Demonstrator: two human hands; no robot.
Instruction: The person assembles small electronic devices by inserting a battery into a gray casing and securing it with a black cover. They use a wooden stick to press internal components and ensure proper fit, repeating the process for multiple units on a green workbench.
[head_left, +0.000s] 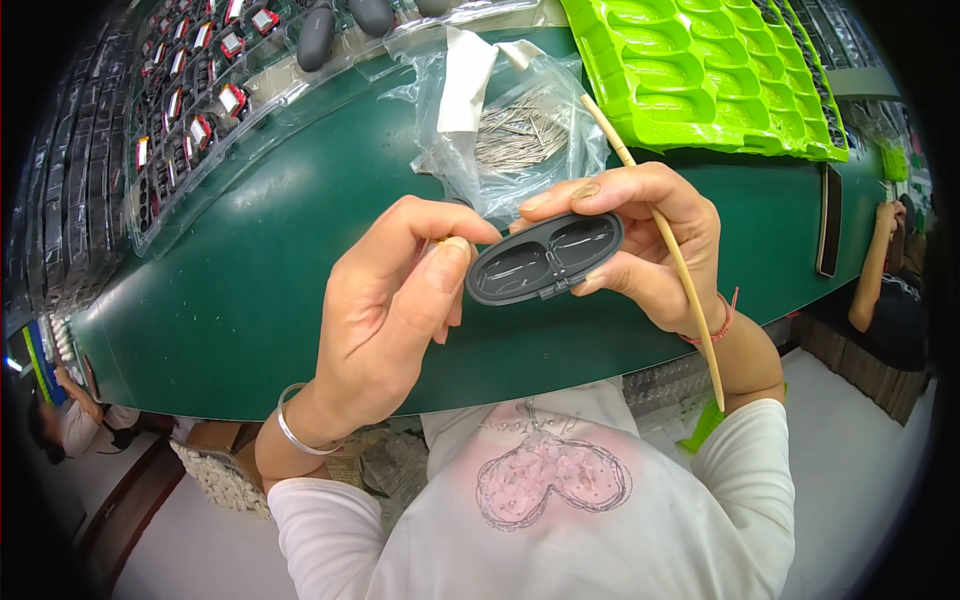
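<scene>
My right hand (660, 240) grips a dark grey oval earbud case half (545, 258) between thumb and fingers. Two glossy hollows and a small hinge on its near edge face up. A thin wooden stick (688, 280) also runs through that hand, slanting down past the wrist. My left hand (385, 300) is closed in a pinch at the case's left end, its index fingertip at the rim. Something tiny shows between thumb and index finger, too hidden to name. Just beyond the case, an open clear plastic bag (455, 165) holds many thin metal pins (520, 135).
Green tabletop (230, 320) lies beneath. A bright green moulded tray (700, 75) is at far right, near a dark flat phone-like object (829, 220). Clear trays with small red-edged parts (232, 99) and dark cases (315, 40) stand far left. Other people sit at both sides.
</scene>
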